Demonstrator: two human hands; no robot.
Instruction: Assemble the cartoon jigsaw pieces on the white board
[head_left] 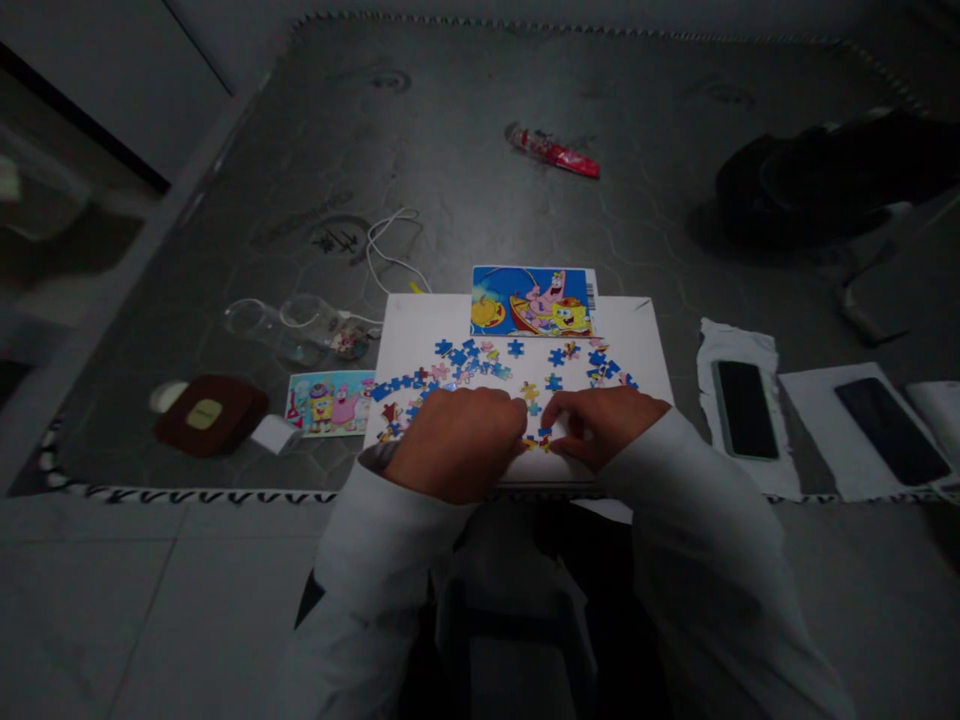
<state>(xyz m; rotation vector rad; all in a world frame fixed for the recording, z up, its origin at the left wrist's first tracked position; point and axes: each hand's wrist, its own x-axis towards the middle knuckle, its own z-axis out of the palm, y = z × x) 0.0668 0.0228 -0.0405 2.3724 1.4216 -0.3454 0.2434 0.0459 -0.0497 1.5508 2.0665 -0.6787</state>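
Observation:
A white board lies on a grey mattress, strewn with several small blue and yellow puzzle pieces. My left hand rests knuckles-up on the board's near edge, its fingers curled under. My right hand sits beside it, fingers pinched together. Between the two hands lie a few joined puzzle pieces, touched by the fingertips of both. A cartoon reference picture lies at the board's far edge.
Left of the board lie a second cartoon card, a dark red box, a clear plastic bag and a white cable. Two phones rest on white paper at right. A red wrapper and dark clothing lie farther back.

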